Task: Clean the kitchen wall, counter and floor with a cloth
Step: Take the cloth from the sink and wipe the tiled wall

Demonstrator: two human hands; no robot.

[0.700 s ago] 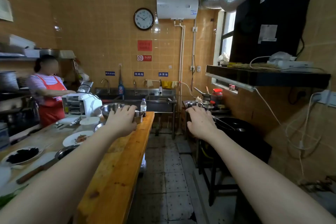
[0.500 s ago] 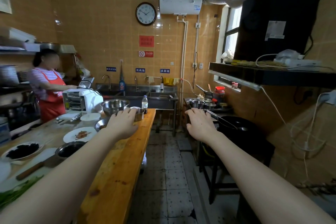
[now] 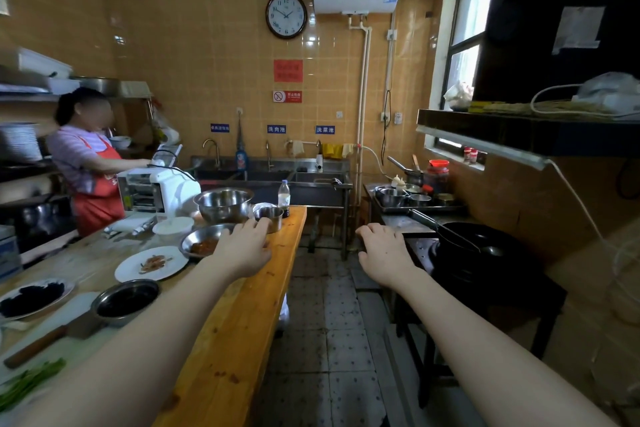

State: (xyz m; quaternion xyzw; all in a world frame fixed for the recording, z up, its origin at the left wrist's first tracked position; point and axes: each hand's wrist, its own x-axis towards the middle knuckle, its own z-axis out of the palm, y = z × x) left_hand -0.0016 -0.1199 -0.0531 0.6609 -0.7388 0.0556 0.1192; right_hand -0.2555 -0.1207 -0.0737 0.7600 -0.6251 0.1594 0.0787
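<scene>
Fingers (image 3: 259, 225) curl loosely, empty: left hand (image 3: 242, 250) above the glossy, stained orange wooden counter (image 3: 242, 340), right hand (image 3: 385, 253) beside it.

The counter (image 3: 249, 315) is varnished orange wood with a soft sheen, and the bowls (image 3: 223, 203) on it are bright polished steel. The wall (image 3: 207, 45) is glossy glazed tile, the floor (image 3: 325, 322) tile matt and rough-looking, the wok (image 3: 478, 246) dull black metal.

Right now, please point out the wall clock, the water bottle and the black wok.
wall clock (image 3: 286, 14), head view, centre of its white face.
water bottle (image 3: 284, 197), head view, middle of its clear body.
black wok (image 3: 495, 236), head view, its dark inside.
</scene>
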